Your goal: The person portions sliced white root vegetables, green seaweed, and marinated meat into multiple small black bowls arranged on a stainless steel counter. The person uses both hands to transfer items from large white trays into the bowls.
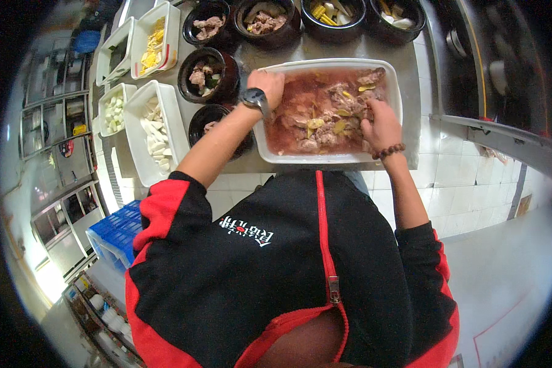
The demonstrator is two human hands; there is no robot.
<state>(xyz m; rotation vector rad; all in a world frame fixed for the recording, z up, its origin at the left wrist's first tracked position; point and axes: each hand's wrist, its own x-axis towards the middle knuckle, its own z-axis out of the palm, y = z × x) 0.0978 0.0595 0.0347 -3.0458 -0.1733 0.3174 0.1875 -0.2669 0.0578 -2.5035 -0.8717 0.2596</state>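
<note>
A white plastic tub (331, 159) holds reddish liquid with chunks of cooked meat (324, 133) and yellowish slices (316, 123) among them. My left hand (267, 86), with a watch at its wrist, is curled over the tub's far left corner. On the right side of the tub, my right hand (382, 126) reaches into the meat, a beaded bracelet around its wrist. Its thumb and fingers touch the chunks, but whether they grip a piece is hidden. Left of the tub stands a dark round pot (232, 76) with meat and some greens inside. Another pot (194, 131) is partly covered by my left forearm.
Along the steel table's (409, 92) far edge stand pots with meat (267, 39) and pots with corn and white pieces (333, 25). White bins at left hold sliced white pieces (156, 142), diced pale vegetable (115, 110) and yellow pieces (152, 50). Blue crates (119, 230) sit lower left.
</note>
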